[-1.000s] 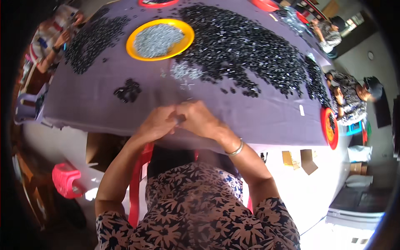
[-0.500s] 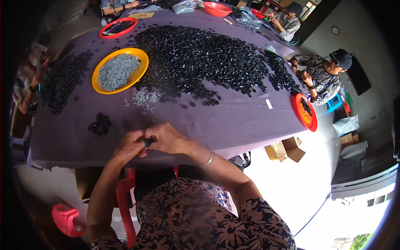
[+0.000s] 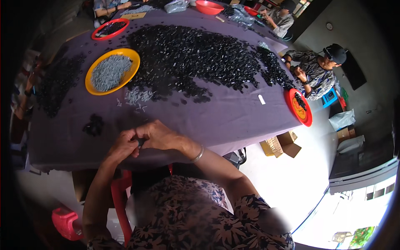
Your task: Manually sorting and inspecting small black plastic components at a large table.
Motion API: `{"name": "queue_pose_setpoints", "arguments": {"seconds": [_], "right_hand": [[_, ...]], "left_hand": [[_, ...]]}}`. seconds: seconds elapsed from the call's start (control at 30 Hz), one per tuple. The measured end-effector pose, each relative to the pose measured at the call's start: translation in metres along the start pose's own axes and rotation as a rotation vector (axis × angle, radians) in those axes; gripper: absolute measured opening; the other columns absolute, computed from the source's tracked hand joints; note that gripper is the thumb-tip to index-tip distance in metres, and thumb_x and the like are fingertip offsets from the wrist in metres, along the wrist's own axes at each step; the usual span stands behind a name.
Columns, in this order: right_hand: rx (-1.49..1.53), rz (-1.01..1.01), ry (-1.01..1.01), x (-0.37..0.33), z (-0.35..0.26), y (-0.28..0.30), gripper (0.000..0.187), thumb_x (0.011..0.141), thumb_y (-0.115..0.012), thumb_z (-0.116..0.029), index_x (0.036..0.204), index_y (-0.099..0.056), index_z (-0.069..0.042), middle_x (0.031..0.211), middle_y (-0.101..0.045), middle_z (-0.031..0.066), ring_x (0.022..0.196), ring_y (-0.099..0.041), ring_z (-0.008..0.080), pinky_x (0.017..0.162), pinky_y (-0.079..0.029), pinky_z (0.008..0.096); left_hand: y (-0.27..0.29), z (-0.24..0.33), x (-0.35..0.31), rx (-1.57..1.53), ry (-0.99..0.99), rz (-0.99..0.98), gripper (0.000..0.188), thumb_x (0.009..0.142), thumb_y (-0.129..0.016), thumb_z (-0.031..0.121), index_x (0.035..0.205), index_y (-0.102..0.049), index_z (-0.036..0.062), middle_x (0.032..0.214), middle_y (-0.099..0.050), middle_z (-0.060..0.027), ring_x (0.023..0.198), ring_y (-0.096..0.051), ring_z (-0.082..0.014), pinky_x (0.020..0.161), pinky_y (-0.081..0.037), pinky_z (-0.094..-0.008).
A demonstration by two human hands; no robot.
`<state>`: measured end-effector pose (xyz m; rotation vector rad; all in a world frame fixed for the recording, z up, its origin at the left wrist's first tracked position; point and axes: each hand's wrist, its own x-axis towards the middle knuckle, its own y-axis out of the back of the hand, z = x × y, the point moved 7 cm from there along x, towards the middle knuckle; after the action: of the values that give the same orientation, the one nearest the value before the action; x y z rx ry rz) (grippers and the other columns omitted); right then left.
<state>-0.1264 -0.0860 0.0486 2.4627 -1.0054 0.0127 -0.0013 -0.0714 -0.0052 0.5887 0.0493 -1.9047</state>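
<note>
My left hand (image 3: 123, 145) and my right hand (image 3: 160, 135) meet above the near edge of the table. Their fingers are closed together around a small black piece (image 3: 141, 142), mostly covered by the fingertips. Just beyond my left hand lies a small heap of black pieces (image 3: 93, 125). Farther off, loose grey screw-like pins (image 3: 139, 96) are scattered on the purple cloth. A yellow plate (image 3: 88, 84) full of the same grey pins stands behind them.
A wide spread of black pieces (image 3: 187, 58) covers the table's middle. Red plates stand at the far left (image 3: 126, 27) and right edge (image 3: 309, 121). A person (image 3: 318, 73) sits at the right, others farther back and left. An open cardboard box (image 3: 287, 148) is on the floor.
The whole view has shifted a little, so the table and plates appear farther left. My hands stay together with the small black piece between their fingers.
</note>
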Motion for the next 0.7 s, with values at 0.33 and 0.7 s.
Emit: {"name": "queue_pose_setpoints", "arguments": {"seconds": [0.33, 0.7], "right_hand": [[-0.14, 0.211, 0.003, -0.01, 0.004, 0.016, 0.018, 0.073, -0.066, -0.002, 0.09, -0.061, -0.003, 0.079, -0.064, 0.012, 0.073, -0.067, 0.0247, 0.065, -0.052, 0.0337], [-0.022, 0.296, -0.161, -0.043, 0.008, 0.03, 0.014, 0.081, -0.069, 0.0, 0.093, -0.064, -0.004, 0.08, -0.065, 0.0009, 0.075, -0.059, 0.0047, 0.067, -0.05, 0.0229]], "left_hand": [[-0.009, 0.022, -0.011, 0.274, -0.19, 0.305, 0.028, 0.082, -0.047, 0.008, 0.106, -0.061, 0.0055, 0.059, -0.057, -0.0083, 0.053, -0.059, -0.0164, 0.051, -0.048, -0.0325], [-0.02, 0.032, -0.034, 0.652, -0.505, 0.63, 0.034, 0.076, -0.057, 0.006, 0.108, -0.064, 0.0123, 0.108, -0.064, -0.0131, 0.085, -0.065, -0.0332, 0.07, -0.052, -0.045]]}}
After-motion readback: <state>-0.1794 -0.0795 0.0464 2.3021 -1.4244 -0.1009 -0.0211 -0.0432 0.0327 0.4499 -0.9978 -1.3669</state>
